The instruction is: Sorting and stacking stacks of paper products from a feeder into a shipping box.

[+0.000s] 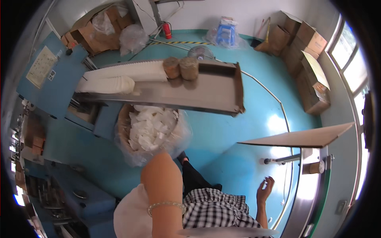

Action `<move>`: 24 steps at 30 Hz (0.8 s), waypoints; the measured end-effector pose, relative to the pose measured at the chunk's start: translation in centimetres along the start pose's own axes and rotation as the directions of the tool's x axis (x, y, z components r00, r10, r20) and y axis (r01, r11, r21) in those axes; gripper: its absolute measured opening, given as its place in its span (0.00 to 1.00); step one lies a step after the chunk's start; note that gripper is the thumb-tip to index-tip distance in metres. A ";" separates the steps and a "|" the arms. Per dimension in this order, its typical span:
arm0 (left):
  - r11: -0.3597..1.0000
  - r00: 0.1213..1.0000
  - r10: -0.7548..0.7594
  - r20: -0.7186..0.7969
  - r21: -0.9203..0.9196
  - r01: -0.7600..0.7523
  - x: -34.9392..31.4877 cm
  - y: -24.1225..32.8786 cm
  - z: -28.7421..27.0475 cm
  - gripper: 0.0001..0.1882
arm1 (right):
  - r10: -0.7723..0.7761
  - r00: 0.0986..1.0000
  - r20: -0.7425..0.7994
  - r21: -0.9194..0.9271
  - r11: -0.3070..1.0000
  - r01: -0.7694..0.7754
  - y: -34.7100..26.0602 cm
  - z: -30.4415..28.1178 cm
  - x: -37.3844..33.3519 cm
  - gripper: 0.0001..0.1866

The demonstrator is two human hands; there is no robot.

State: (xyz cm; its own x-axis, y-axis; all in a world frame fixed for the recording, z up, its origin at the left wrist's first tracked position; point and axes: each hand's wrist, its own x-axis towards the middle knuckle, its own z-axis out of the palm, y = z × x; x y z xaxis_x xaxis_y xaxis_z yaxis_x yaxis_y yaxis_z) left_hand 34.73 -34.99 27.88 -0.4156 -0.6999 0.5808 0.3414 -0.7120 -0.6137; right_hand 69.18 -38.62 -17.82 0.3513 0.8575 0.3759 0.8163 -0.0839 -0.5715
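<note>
Two stacks of white paper pieces lie side by side on the long sloping stainless-steel chute (206,93), which runs from the blue machine cabinet (47,79) at far left to a raised brown end lip at right. The upper white stack (127,71) is long and ribbed; the lower white stack (107,84) is shorter. Two round brown cork-coloured weights (180,67) stand touching each other against the right end of the upper stack. The chute's right half is bare metal up to the lip.

Below the chute's near edge stands one round basket lined with a clear plastic bag (151,133), heaped with loose white paper offcuts.

The left hand (131,216) is low in the frame, hidden behind a white rounded cloth-like thing at the wrist, where a beaded bracelet (166,204) shows; whether it is clenched or loose cannot be told. The right hand (265,188) hangs beside the checked skirt, fingers loosely curled and spread, holding nothing, near a flat brown cardboard sheet (301,139) resting on a curved steel rail at right.

The turquoise floor (230,131) lies between basket, chute and rail. Brown cartons (309,59) are stacked along the far right wall, with one blue plastic stool (226,29) and one red fire extinguisher (167,29) by the far wall.
</note>
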 end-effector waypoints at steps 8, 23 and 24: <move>0.642 0.946 -0.307 0.105 0.757 0.124 -6.4 -11.6 -20.6 0.11 | -0.527 0.850 0.012 0.446 0.763 0.467 -28.6 13.9 14.3 0.11; -0.100 -0.077 -0.984 -0.162 0.854 -0.511 -24.7 -24.3 -50.1 0.36 | -0.380 0.820 0.427 0.394 0.895 0.210 -47.8 27.0 37.0 0.56; -0.147 -0.058 -0.979 -0.197 0.871 -0.470 -24.1 -23.7 -50.8 0.35 | -0.380 0.819 0.430 0.391 0.896 0.210 -47.7 26.4 36.3 0.56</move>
State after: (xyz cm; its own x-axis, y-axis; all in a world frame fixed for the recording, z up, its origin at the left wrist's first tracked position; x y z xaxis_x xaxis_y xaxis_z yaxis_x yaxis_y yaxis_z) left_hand -6.15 1.59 1.26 -0.4757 0.7487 0.4617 0.8789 0.3840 0.2830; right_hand 30.89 9.95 3.80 -0.2195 0.9525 0.2112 0.6262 0.3036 -0.7181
